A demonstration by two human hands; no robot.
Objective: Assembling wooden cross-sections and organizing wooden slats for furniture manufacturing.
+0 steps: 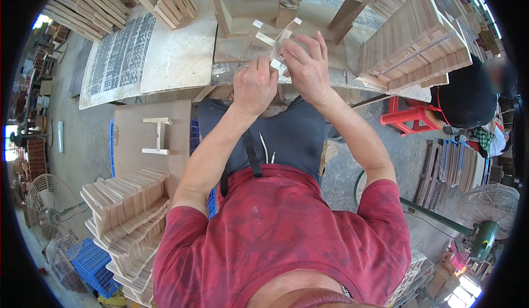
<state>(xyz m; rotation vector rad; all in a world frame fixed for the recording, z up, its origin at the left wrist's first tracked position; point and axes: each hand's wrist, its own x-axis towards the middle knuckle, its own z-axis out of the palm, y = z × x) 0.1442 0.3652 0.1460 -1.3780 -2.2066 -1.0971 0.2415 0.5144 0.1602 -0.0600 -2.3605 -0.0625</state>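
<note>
Both my hands are over the front edge of the workbench [231,76], around a small pale wooden frame [266,39] of joined sticks. My left hand [256,85] is closed, its thumb and fingertips at the frame's near end. From the right, my right hand [308,68] grips it with bent fingers, one finger pointing up. My fingers hide part of the joints. A similar H-shaped wooden frame [160,136] lies on a brown board [135,156] to my left.
Stacked wooden frames [129,198] rise at my near left. Wooden strips [165,2] stand on the bench's far left, a large stack of wood pieces [405,41] on its right. A red stool [410,116] and a seated person [465,96] are at right, with a fan [490,211] nearer.
</note>
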